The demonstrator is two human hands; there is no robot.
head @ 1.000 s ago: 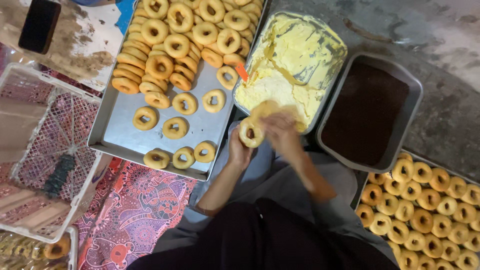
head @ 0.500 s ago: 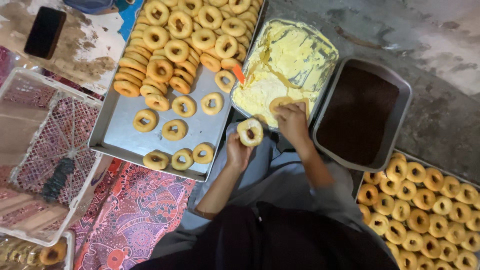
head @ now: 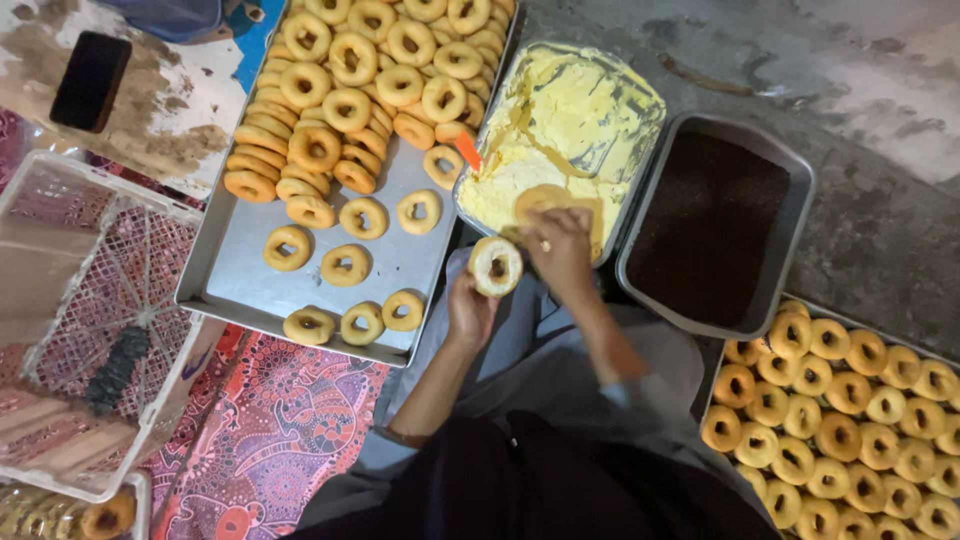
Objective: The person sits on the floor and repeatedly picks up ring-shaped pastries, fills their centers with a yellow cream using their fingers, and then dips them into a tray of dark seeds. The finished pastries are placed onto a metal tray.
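Centrally, a rectangular metal tray of pale yellow cream (head: 640,110) serves as the landmark. Left of it lies a larger grey baking tray (head: 240,290) heaped with golden ring doughnuts (head: 350,110), an orange-handled tool (head: 467,151) at the cream tray's left edge. Right of it sits a dark pan of brown sprinkles (head: 790,200), and below that pan another tray of doughnuts (head: 850,420). Far left of the cream tray, a black phone (head: 90,80) rests on the floor beside a white mesh basket (head: 60,190).

Just below the cream tray's lower edge, the left hand (head: 470,310) grips a cream-coated doughnut (head: 496,265) — fingers curled shut around it. The right hand (head: 560,245) touches that doughnut, fingers bent together over the cream tray's edge — whether they pinch anything cannot be told.
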